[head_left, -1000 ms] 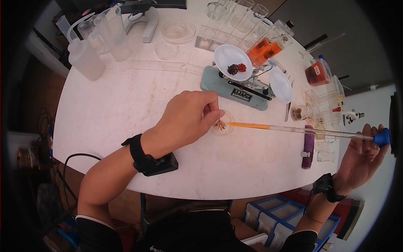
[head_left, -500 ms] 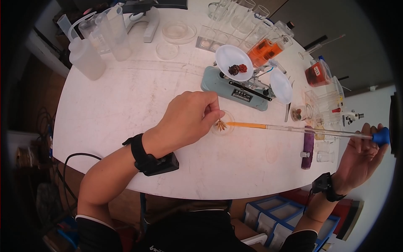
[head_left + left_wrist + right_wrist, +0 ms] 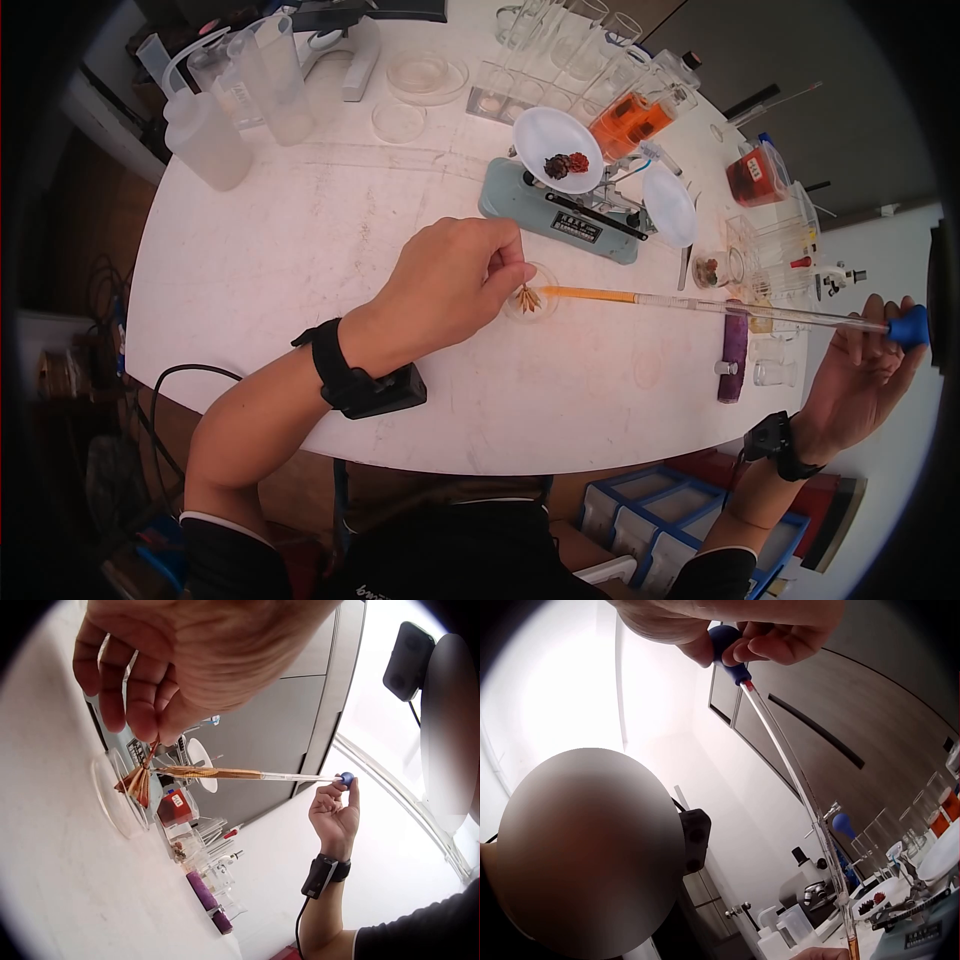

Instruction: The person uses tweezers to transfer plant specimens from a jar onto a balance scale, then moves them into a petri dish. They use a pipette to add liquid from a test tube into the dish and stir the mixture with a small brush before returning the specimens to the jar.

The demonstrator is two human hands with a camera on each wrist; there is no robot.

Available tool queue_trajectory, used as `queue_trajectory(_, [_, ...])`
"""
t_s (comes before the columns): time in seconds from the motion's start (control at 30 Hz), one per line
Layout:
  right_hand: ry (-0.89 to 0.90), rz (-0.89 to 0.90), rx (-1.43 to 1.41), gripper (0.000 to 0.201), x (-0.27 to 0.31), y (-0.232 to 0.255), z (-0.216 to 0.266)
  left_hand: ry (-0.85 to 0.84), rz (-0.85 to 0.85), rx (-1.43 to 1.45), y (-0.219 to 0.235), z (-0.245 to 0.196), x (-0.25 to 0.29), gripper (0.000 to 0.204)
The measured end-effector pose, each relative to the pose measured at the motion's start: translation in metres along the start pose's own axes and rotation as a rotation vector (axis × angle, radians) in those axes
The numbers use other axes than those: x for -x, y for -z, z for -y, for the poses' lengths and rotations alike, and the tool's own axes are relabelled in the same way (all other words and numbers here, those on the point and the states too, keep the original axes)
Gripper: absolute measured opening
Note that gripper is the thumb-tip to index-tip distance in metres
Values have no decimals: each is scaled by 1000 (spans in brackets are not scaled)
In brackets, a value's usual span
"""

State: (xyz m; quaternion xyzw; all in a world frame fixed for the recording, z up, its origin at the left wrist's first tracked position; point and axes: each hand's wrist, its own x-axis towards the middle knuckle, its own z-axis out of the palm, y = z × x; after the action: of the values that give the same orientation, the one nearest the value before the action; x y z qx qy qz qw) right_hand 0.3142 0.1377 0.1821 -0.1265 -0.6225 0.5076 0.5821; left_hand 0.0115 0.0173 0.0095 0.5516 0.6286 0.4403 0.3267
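My left hand (image 3: 440, 285) pinches the stem of a small dried, reddish-brown plant piece (image 3: 138, 784) between thumb and fingertips. The piece spreads down over a shallow glass dish (image 3: 541, 312). At the far right my right hand (image 3: 865, 375) grips the blue rubber bulb (image 3: 727, 654) of a long glass pipette (image 3: 760, 314). The pipette slants across the table, and orange-yellow liquid (image 3: 595, 296) fills its lower part. Its tip is at the plant piece; whether they touch I cannot tell.
Behind the dish stands a green balance (image 3: 560, 218) with dark and red bits on one white pan (image 3: 540, 130). Test tubes and orange bottles (image 3: 632, 118) are at the back. Plastic bottles (image 3: 205, 145) stand back left, a purple roll (image 3: 733, 355) lies right.
Both hands have kept almost the same place. The orange-yellow liquid's upper edge in the pipette has shifted slightly toward the tip since the earliest frame.
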Motion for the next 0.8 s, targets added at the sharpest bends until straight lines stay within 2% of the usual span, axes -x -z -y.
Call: queue_trajectory(0.8, [-5, 27, -9, 43, 0, 2, 0, 10, 10, 13, -1, 0, 0, 14])
